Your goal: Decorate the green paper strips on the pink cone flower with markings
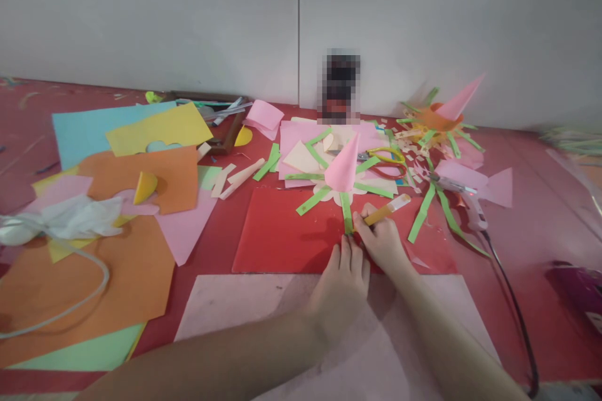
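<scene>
Red table (540, 232), pen (386, 210) in right hand (383, 241)

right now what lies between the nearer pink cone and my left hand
A cream scalloped paper edge, then a green strip over the red board, running from the pink cone towards the left hand; the head view shows it.

the cone (344, 166) is pink — its radiating strips (310, 203) green, the board (286, 225) red.
</scene>
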Action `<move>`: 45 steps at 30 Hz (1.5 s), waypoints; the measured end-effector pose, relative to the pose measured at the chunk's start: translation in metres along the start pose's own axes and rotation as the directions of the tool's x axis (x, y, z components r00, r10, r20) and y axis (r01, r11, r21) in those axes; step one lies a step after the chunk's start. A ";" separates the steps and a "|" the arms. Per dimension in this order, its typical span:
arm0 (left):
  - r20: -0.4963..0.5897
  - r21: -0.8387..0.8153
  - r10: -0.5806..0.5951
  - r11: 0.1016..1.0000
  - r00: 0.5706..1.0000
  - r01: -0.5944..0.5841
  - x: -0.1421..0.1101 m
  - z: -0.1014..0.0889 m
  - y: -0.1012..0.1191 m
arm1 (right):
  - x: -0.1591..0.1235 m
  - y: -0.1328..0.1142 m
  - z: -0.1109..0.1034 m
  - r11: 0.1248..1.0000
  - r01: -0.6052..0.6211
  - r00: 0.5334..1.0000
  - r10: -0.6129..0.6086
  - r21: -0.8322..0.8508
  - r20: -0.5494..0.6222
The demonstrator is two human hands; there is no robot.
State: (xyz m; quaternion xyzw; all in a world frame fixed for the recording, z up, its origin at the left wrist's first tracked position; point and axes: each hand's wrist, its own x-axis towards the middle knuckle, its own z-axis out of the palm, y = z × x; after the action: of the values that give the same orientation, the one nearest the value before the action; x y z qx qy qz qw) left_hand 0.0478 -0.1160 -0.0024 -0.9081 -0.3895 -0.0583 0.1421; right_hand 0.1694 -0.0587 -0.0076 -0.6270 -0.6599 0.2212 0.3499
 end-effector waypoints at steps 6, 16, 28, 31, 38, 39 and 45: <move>0.021 -0.003 0.009 1.000 1.000 -0.009 0.000 -0.001 -0.001 | 0.001 -0.003 -0.001 0.999 -0.006 1.000 0.006 -0.031 -0.001; 0.002 -0.032 0.006 0.999 1.000 -0.005 -0.001 -0.002 -0.001 | 0.001 -0.004 -0.001 1.000 -0.023 1.000 0.023 -0.002 0.004; 0.008 -0.041 -0.002 0.999 1.000 0.002 -0.001 -0.002 -0.003 | 0.001 0.000 0.000 0.998 -0.035 0.999 0.033 0.045 0.026; 0.016 -0.066 -0.012 0.998 1.000 0.013 -0.001 -0.002 -0.004 | 0.001 -0.001 0.000 0.999 -0.037 0.999 0.036 0.031 0.013; 0.001 -0.139 -0.044 0.989 0.999 0.043 0.002 0.000 -0.007 | 0.000 -0.005 -0.001 0.996 -0.064 0.998 0.063 0.069 0.017; -0.003 -0.136 -0.046 0.990 0.999 0.045 0.003 -0.001 -0.008 | 0.000 -0.006 -0.002 0.995 -0.068 0.998 0.066 0.078 0.022; 0.009 -0.141 -0.046 0.989 0.999 0.047 0.003 -0.003 -0.007 | 0.000 -0.008 -0.002 0.991 -0.079 0.996 0.076 0.106 0.037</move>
State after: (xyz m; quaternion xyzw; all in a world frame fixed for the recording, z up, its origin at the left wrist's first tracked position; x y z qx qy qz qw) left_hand 0.0445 -0.1101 0.0030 -0.9067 -0.4059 -0.0866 0.0752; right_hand 0.1658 -0.0595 -0.0001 -0.6287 -0.6277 0.2801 0.3636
